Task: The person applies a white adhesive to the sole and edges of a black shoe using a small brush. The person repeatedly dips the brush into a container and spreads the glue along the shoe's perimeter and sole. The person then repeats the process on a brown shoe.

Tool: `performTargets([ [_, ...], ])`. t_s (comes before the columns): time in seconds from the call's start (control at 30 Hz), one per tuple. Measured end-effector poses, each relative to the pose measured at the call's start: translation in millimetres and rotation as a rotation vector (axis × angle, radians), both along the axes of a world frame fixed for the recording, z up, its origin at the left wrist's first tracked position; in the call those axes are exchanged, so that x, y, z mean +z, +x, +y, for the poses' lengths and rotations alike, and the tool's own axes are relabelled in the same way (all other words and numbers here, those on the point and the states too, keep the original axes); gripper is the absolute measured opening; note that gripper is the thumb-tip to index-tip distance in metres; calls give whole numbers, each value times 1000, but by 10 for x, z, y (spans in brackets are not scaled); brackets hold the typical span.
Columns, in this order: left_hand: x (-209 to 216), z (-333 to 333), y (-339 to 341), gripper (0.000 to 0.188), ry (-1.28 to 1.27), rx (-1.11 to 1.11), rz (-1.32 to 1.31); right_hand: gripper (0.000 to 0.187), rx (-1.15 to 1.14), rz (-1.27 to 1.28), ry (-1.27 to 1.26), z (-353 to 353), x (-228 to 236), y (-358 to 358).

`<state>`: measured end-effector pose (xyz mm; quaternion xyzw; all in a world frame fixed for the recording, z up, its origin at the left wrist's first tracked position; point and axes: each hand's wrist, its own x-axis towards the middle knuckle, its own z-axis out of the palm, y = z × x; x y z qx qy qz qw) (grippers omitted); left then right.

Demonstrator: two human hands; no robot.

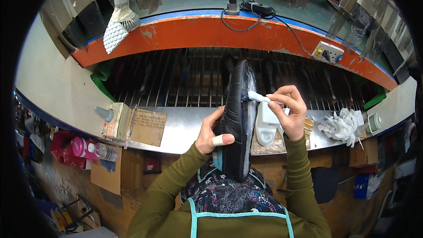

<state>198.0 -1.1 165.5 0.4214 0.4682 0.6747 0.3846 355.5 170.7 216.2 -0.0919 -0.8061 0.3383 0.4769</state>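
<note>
My left hand [208, 133], its thumb wrapped in a pale bandage, grips a black shoe upper [233, 119] by its side. The shoe is tipped on edge, toe pointing away from me, with its underside facing right. In my right hand [291, 110] a white stick-like applicator [256, 97] is pinched between thumb and fingers. Its pale tip touches the underside's edge near the toe. Whether that tip is bristle or cloth, I cannot tell. Just below and behind my right hand stands a white plastic container [265, 125], partly hidden by the hand.
A metal ledge [180, 128] runs across in front of a rack of metal bars [176, 79]. On it lie cardboard [149, 127] and a control box [115, 122] at left, crumpled white cloth or paper [341, 125] at right. A lamp [116, 28] hangs over the orange beam [185, 33].
</note>
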Motion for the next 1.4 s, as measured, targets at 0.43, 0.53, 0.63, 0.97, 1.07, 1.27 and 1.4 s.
performTargets([
  [0.43, 2, 81, 6, 91, -69, -57, -160, 20, -34, -70, 53, -92, -167, 193],
  [0.53, -15, 94, 9, 75, -32, -98, -255, 21, -60, -90, 91, -113, -196, 230],
  [0.63, -46, 102, 8, 72, -39, -108, -316, 21, -75, -108, 102, -141, -234, 261],
  [0.97, -98, 156, 50, 72, -35, -204, -557, 15, -6, -24, -183, -253, -311, 177],
  [1.07, -84, 157, 111, 68, 4, -159, -617, 14, -154, -99, -290, -354, -373, 160],
  [1.27, -186, 92, 48, 60, -34, -29, -634, 14, 42, -161, -505, -692, -504, 436],
  [1.4, -273, 39, 10, 69, -84, 29, -595, 13, -51, -143, -466, -775, -592, 380],
])
